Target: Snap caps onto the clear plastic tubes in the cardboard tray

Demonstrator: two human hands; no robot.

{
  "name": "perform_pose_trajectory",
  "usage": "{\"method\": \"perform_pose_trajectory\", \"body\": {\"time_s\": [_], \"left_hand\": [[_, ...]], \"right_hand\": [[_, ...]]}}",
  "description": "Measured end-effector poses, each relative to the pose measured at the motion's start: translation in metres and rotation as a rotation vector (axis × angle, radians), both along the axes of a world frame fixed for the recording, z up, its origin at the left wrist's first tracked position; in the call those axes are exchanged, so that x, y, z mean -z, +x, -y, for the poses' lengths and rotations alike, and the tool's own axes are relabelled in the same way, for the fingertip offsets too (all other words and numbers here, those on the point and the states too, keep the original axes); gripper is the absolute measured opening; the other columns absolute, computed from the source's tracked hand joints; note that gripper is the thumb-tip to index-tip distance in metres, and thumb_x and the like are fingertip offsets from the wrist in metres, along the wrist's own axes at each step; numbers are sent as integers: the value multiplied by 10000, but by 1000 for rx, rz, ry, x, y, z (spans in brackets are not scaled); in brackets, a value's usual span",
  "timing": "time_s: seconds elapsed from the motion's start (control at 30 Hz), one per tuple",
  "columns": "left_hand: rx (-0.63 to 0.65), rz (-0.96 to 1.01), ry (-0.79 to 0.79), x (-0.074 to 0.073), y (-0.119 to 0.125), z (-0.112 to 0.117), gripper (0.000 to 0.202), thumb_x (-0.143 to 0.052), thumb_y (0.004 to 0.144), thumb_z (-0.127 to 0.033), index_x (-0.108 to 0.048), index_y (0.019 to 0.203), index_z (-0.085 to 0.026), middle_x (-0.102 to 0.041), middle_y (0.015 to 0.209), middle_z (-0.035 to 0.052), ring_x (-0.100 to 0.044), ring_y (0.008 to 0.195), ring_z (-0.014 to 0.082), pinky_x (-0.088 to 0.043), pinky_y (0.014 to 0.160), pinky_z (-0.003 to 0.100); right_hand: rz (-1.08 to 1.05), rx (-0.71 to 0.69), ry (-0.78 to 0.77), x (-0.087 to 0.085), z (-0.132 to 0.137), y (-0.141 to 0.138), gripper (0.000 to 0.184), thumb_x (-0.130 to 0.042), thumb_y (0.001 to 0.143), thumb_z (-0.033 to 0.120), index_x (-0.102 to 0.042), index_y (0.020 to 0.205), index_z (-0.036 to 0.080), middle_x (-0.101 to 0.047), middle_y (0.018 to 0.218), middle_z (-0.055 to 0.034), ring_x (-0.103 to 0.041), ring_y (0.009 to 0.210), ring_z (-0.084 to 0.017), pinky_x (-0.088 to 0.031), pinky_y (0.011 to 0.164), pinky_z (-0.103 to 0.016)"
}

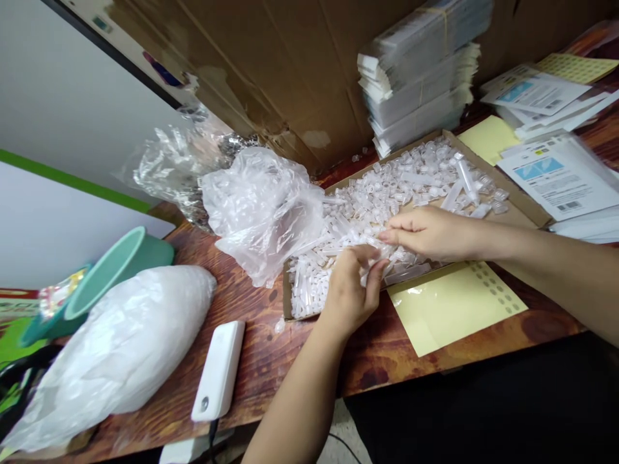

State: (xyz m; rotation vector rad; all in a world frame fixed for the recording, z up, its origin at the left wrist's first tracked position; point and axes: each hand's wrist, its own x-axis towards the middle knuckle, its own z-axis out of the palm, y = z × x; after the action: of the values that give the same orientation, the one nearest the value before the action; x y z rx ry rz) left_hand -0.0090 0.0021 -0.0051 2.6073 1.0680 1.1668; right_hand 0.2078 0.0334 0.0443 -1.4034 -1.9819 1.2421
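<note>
My left hand (352,290) is over the near side of a shallow cardboard tray (520,200), with thumb and fingers curled toward each other. My right hand (428,233) is just beyond it to the right, fingertips pinched together. What either hand holds is too small and blurred to name. Many small clear plastic caps (382,187) and some clear plastic tubes (467,177) fill the tray. Small white plastic pieces (314,290) are heaped at its left end. A crumpled clear plastic bag (264,206) overlaps the tray's left part.
A yellow sticker sheet (445,309) lies before the tray. Banded stacks of clear packets (420,77) stand behind it; printed packages (561,177) are at right. Leftward are a white power bank (218,370), a filled white bag (140,341) and a green basin (120,270).
</note>
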Motion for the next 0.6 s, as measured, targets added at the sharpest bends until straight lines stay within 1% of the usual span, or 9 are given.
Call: {"method": "perform_pose_trajectory", "body": {"time_s": [0.07, 0.1, 0.17, 0.23, 0.3, 0.33, 0.4, 0.47, 0.6], "left_hand": [[-189, -8, -80, -5, -12, -8, 265, -587, 1006, -294, -509, 1243, -204, -694, 1027, 62, -680, 858, 165, -559, 750, 300], [-305, -48, -125, -8, -20, -13, 246, -575, 999, -295, -540, 1223, -199, -701, 1000, 58, -680, 844, 176, -563, 764, 322], [-506, -212, -233, -10, -34, -22, 135, -565, 953, -228, -629, 1063, -186, -709, 925, 72, -689, 857, 221, -565, 810, 377], [-602, -381, -336, -10, -42, -28, 140, -573, 894, -165, -690, 971, -173, -727, 928, 112, -707, 902, 274, -567, 863, 426], [-596, -462, -401, -8, -43, -30, 248, -581, 866, -134, -736, 1058, -157, -749, 1026, 153, -724, 960, 307, -569, 912, 449], [-582, -472, -416, -7, -42, -31, 312, -578, 864, -124, -739, 1130, -153, -753, 1077, 165, -729, 988, 314, -568, 934, 451], [-564, -470, -437, -5, -38, -30, 390, -563, 873, -107, -726, 1225, -150, -752, 1146, 174, -731, 1038, 319, -562, 965, 444], [-568, -449, -469, -4, -34, -29, 411, -552, 891, -96, -706, 1268, -147, -755, 1149, 167, -730, 1067, 312, -552, 985, 430], [-588, -342, -521, -5, -31, -28, 418, -599, 883, -82, -647, 1289, -169, -765, 1081, 120, -729, 1041, 276, -545, 970, 404]], "right_hand": [[80, 165, 301, -8, -7, 17, 441, -438, 1028, 562, -523, 752, 228, -543, 676, -8, -505, 624, -164, -360, 635, -319], [157, 265, 454, -10, -12, 27, 437, -372, 1043, 560, -547, 805, 238, -586, 745, -35, -550, 696, -194, -376, 671, -339], [372, 417, 632, -10, -25, 47, 436, -305, 1053, 545, -560, 849, 256, -612, 821, -74, -586, 804, -250, -382, 721, -382], [566, 449, 590, -3, -37, 63, 443, -356, 1035, 560, -564, 796, 251, -577, 745, -90, -581, 784, -281, -381, 717, -413], [650, 433, 497, 5, -45, 72, 486, -434, 1004, 606, -574, 723, 235, -542, 671, -94, -579, 751, -290, -401, 706, -430], [657, 424, 511, 8, -45, 73, 514, -439, 998, 629, -595, 718, 227, -557, 682, -107, -591, 777, -301, -418, 715, -440], [645, 349, 616, 8, -42, 63, 559, -368, 1027, 627, -668, 805, 211, -635, 806, -150, -620, 918, -331, -447, 764, -453], [620, 188, 680, 1, -38, 41, 542, -335, 1054, 558, -720, 934, 195, -692, 954, -168, -634, 1009, -329, -458, 792, -437], [660, -187, 510, -10, -42, -27, 368, -446, 1039, 390, -752, 1067, 186, -738, 1133, -137, -681, 1019, -290, -479, 811, -393]]}}
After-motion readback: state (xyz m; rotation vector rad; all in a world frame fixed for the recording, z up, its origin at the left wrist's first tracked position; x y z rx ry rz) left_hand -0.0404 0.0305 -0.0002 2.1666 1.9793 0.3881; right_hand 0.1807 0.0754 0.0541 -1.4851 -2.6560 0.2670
